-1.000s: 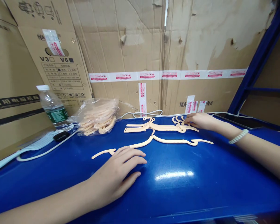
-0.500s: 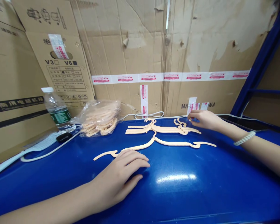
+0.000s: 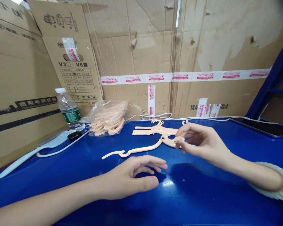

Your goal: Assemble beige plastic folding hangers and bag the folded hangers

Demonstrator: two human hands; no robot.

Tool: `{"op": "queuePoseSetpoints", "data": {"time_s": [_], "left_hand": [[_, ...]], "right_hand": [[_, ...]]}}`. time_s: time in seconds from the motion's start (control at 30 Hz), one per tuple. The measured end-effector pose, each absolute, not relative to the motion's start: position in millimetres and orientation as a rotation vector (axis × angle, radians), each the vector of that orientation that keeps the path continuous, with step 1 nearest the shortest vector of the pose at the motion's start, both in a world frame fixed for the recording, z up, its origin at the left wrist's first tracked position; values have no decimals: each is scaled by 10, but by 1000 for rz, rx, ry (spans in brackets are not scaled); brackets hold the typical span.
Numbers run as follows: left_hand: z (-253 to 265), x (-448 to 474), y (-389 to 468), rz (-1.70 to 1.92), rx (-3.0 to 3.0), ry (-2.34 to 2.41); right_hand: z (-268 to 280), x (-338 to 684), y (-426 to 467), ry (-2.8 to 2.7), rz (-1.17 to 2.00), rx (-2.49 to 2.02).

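My right hand (image 3: 202, 142) is raised over the table and pinches a small beige curved hanger piece (image 3: 180, 139) between thumb and fingertips. Behind and below it, a spread-out beige folding hanger (image 3: 146, 148) lies flat, its right part mostly hidden by the hand. My left hand (image 3: 136, 175) is held in front of that hanger, fingers stretched and apart, holding nothing. Further back, several beige hanger parts (image 3: 145, 132) with hooks lie close together, partly covered by my right hand.
A clear plastic bag (image 3: 110, 116) of beige parts sits at the back left. Beside it are a water bottle (image 3: 72, 116), a small black object (image 3: 74, 135) and a light-blue slotted item with a handle (image 3: 16, 166). A dark tablet-like device (image 3: 264, 127) lies at right. Cardboard (image 3: 136, 56) walls the back.
My right hand has come from the back right toward the middle, carrying the small hanger piece. My left hand has lifted off the hanger and turned, thumb extended. The view has shifted slightly.
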State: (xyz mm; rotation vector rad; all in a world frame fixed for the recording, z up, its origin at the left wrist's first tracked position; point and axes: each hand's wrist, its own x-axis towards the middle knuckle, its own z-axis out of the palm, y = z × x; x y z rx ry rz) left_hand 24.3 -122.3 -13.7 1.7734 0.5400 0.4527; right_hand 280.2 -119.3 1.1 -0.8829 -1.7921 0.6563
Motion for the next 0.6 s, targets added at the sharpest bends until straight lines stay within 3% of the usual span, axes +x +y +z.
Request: {"op": "queuePoseSetpoints", "data": {"time_s": [0.17,0.43,0.5,0.6], "left_hand": [[-239,296,-1159,549,1585,572],[-258,384,-1152,747,1469,708],[-254,371,-1159,790,1412,694],[-244,344,-1161,831,1368,709]], "right_hand": [[-115,2662,-1303,-1807,947,-849],[-207,2552,-1341,-2046,949,-761],[-150,2645,-1252,-2114,785,-784],[-93,2936,-982,-2232,225,-972]]}}
